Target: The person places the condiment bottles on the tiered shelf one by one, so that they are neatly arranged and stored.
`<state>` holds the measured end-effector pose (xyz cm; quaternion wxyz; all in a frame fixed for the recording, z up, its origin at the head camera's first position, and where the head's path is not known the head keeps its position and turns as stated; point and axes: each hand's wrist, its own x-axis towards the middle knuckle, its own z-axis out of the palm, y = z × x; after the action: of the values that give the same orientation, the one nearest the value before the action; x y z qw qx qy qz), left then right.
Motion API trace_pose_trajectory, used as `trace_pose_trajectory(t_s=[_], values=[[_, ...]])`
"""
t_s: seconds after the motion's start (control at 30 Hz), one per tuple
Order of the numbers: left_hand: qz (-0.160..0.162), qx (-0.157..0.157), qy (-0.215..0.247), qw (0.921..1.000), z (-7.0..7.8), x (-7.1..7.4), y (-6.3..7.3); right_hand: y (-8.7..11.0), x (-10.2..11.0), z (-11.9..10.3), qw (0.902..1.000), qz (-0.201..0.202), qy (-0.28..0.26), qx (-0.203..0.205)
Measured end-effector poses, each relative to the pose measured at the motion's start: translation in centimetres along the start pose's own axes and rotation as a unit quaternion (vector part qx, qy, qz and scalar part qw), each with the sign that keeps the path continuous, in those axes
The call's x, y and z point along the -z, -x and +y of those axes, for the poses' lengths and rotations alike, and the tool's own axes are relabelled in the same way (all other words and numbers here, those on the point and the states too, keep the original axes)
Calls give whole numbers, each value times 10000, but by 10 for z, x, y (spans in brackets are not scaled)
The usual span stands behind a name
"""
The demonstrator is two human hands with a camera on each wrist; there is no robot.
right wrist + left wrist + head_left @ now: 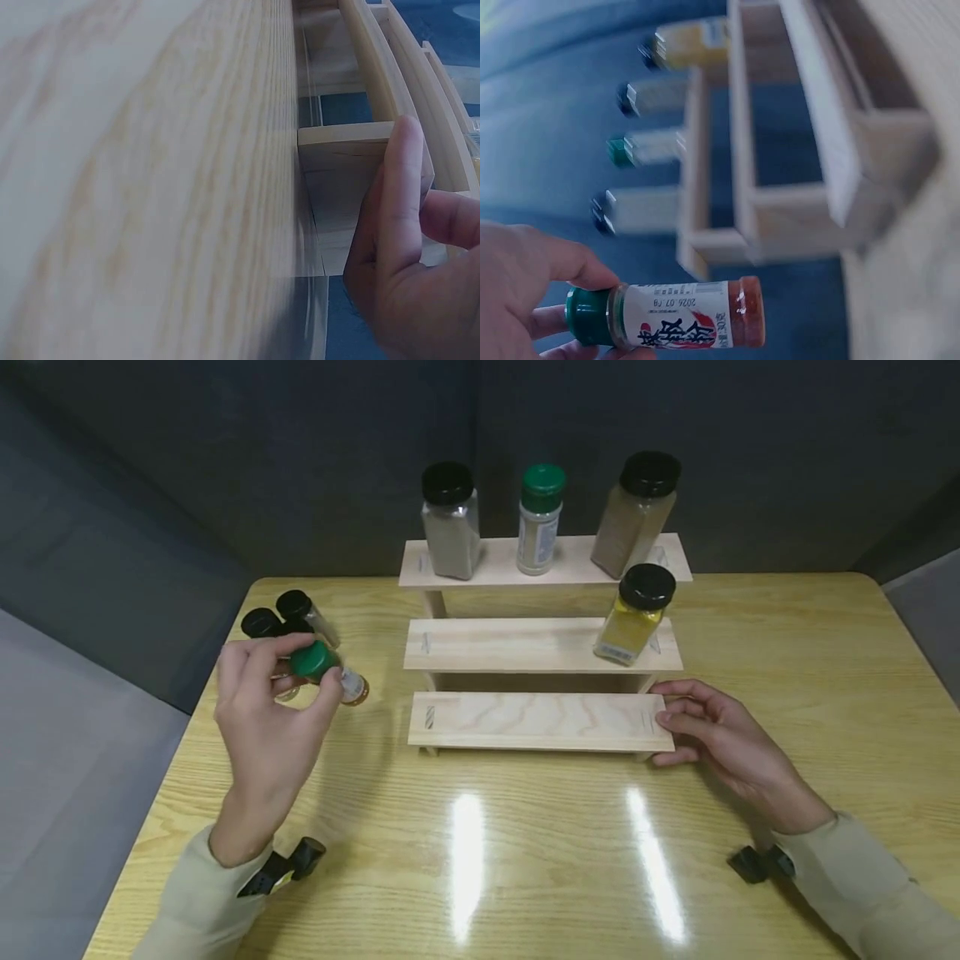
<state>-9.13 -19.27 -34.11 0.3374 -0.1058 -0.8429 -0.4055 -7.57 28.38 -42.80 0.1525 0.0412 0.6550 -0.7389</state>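
Note:
My left hand (273, 718) pinches a small spice jar by its green cap (313, 661) at the left of the table. In the left wrist view the spice jar (679, 315) lies sideways across the picture, with a white label and red powder at its base. On the other side, my right hand (720, 739) grips the right end of the bottom step of a three-tier wooden spice rack (540, 720). Its thumb lies on the top of that step, and the right wrist view shows fingers (405, 180) against the rack's end.
Along the top tier stand a black-lidded jar (450, 527), a green-capped jar (538, 531) and a brown-filled jar (633, 522). A yellow-filled jar (630, 622) is at the middle tier's right. Black-lidded jars (296, 606) stand behind my left hand. Dark panels border the table (525, 827).

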Motion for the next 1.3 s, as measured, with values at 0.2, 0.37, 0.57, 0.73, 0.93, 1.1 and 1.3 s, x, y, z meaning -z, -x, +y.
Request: trace_pose_trajectory(t_s=[0.2,0.37,0.57,0.73,0.93,1.1,1.3], values=[[-361,-432,855,9947,41,-8,-18,0,-1,-1,10000,-2,-17,-5],[-824,-924,1071,9865,68,-24,-33,0,-1,-1,10000,18,50,-36],[-1326,-1151,1216,9769,84,-51,-47,0,-2,-1,10000,-59,-64,13],[-1607,-1009,1503,9703,90,-71,-56,0,-4,-1,9999,-97,-96,12],[-1932,-856,1476,9662,98,-88,-64,0,-5,-1,10000,-71,-40,-19],[-2018,-799,1435,9656,102,-100,-68,0,-5,-1,9999,-72,-124,-21],[-2108,-747,1490,9632,104,-110,-71,1,-5,-1,9993,-135,-334,43]])
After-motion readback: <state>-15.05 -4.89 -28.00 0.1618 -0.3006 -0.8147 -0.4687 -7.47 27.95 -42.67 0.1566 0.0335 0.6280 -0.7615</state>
